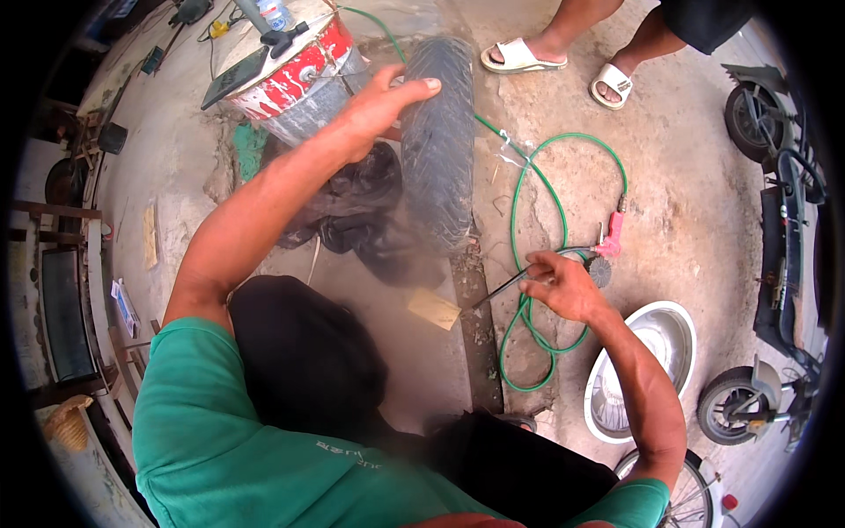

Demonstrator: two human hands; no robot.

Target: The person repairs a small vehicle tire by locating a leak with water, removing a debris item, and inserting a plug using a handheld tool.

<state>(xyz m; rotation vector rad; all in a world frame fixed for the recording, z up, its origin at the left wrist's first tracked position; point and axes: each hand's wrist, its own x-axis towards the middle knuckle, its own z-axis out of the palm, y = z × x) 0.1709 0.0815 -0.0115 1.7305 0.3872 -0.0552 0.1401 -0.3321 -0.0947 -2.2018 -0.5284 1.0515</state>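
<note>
Two bare hands work well apart from each other. The left hand (374,119) reaches forward to the tyre (437,150), with one digit laid over its upper tread and the others spread; whether it grips the tyre's side cannot be told. The tyre stands upright ahead of and to the left of the right hand (563,286), whose fingers are closed on a thin dark rod (503,289). The rod slants down and left from that hand toward a yellowish block (434,310); whether its tip touches the block is unclear.

Just beyond the right hand lie a red air gun (610,236) and a grey disc (599,272), and the green hose (563,205) loops on the ground around that area. To the right hand's lower right sits a pale basin (687,339), partly behind the forearm. Black bags (365,185) lie below the left hand, next to the tyre. Farther forward and left of that hand is a red-and-white drum (304,84). Beyond both hands, on the right, another person's feet stand in white slippers (521,56)
</note>
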